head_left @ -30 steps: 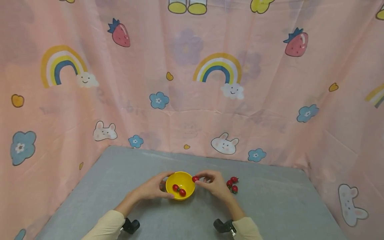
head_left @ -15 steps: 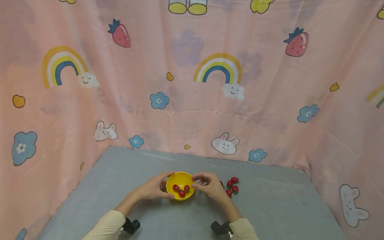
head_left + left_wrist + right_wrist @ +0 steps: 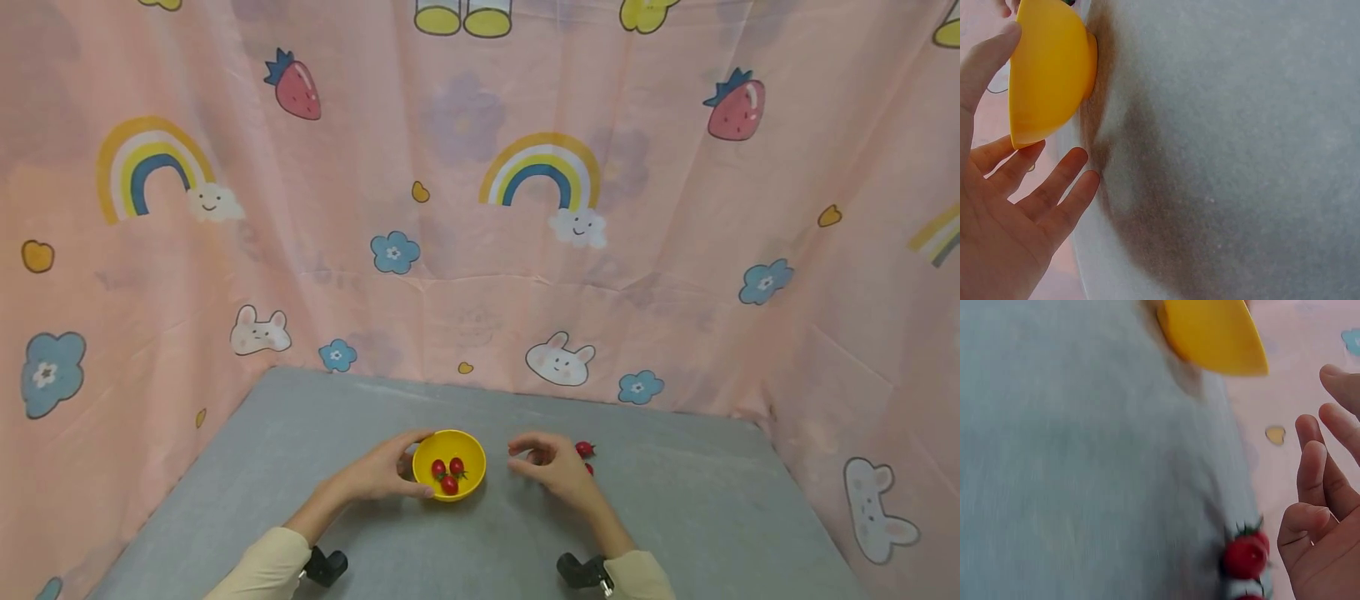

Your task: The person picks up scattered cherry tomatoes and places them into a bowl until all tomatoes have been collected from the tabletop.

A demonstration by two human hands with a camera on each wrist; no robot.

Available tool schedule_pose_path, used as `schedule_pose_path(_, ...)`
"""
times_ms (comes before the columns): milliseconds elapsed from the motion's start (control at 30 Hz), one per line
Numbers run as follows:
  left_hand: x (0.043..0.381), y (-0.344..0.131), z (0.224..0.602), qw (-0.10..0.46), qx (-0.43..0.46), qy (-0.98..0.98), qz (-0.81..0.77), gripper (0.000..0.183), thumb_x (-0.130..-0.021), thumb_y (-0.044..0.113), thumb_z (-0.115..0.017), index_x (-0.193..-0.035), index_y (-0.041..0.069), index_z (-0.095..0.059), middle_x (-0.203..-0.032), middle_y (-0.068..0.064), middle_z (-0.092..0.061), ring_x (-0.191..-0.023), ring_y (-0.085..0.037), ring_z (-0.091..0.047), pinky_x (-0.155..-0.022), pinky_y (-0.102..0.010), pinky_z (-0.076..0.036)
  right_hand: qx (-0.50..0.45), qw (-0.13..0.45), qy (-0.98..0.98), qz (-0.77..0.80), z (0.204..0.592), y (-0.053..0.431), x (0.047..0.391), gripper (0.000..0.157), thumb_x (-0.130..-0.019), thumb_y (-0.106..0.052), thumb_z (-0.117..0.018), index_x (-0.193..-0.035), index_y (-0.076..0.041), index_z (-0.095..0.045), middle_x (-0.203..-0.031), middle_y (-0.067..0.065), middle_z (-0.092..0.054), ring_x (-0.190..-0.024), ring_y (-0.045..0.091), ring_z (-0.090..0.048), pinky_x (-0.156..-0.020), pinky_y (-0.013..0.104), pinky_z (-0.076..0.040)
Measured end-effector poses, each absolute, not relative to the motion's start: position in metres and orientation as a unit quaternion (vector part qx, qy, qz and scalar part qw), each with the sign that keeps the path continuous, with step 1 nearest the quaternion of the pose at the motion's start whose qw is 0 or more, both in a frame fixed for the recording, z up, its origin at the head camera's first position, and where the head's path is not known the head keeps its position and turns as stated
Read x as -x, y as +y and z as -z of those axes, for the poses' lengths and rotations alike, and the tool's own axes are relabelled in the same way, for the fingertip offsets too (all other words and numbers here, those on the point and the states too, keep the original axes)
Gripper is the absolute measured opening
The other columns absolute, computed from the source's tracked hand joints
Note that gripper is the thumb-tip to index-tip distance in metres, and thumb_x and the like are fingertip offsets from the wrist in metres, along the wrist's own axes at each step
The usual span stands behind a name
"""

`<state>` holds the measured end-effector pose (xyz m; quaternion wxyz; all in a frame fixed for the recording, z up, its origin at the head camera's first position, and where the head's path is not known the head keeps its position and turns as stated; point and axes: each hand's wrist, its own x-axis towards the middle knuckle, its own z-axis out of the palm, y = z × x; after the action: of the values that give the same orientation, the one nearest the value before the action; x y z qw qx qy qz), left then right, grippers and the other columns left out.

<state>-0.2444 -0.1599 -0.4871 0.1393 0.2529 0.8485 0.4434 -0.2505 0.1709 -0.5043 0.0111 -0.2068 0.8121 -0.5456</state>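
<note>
A yellow bowl [image 3: 452,442] stands on the grey table with three red cherry tomatoes [image 3: 449,485] inside. My left hand [image 3: 384,469] holds the bowl at its left side. In the left wrist view the thumb rests on one side of the bowl [image 3: 1050,72] and fingertips touch the other. My right hand [image 3: 553,468] is a short way right of the bowl, fingers loosely bent and nothing between them. Beyond it lie more cherry tomatoes [image 3: 585,449], partly hidden by the hand. The right wrist view shows green-stemmed tomatoes [image 3: 1245,556] near that hand.
The grey table [image 3: 480,558] ends at a pink curtain [image 3: 450,308] printed with rainbows, rabbits and flowers, which hangs behind and along the sides. A black wrist mount [image 3: 326,567] sits on the left wrist, another black mount [image 3: 581,572] on the right.
My right hand released a cherry tomato into the bowl, which went from two to three, then moved right, towards the loose tomatoes. My left hand stays on the bowl.
</note>
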Motion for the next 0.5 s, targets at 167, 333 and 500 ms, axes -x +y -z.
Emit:
schedule_pose_path(167,0.243,-0.160,0.486,0.140,-0.251,0.849,-0.444,0.085,-0.085,0.023,-0.085,-0.153,0.002,-0.038,-0.149,-0.020,-0.044,-0.116,-0.034,-0.061,-0.095,-0.046,-0.053,0.206,-0.007,0.810,0.549,0.507,0.192,0.250,0.026,-0.091,-0.011,-0.079,-0.113,0.001,-0.073,-0.100,0.010,-0.072,-0.071,0.028,-0.059,-0.054,0.023,-0.049)
schedule_pose_path(333,0.243,-0.160,0.486,0.141,-0.248,0.851,-0.441,0.085,-0.085,0.024,-0.085,-0.153,0.003,-0.038,-0.150,-0.019,-0.044,-0.117,-0.034,-0.060,-0.096,-0.044,-0.053,0.206,-0.013,0.807,0.554,0.510,0.214,0.248,0.029,-0.090,-0.010,-0.079,-0.115,0.002,-0.071,-0.098,0.012,-0.070,-0.067,0.025,-0.059,-0.048,0.024,-0.045)
schedule_pose_path(500,0.243,-0.159,0.486,0.139,-0.250,0.851,-0.440,0.085,-0.085,0.024,-0.086,-0.153,0.002,-0.039,-0.150,-0.020,-0.044,-0.117,-0.035,-0.060,-0.096,-0.046,-0.052,0.201,-0.024,0.816,0.542,0.514,0.237,0.245,0.035,-0.089,-0.013,-0.080,-0.119,0.003,-0.070,-0.104,0.016,-0.069,-0.078,0.023,-0.059,-0.063,0.027,-0.050)
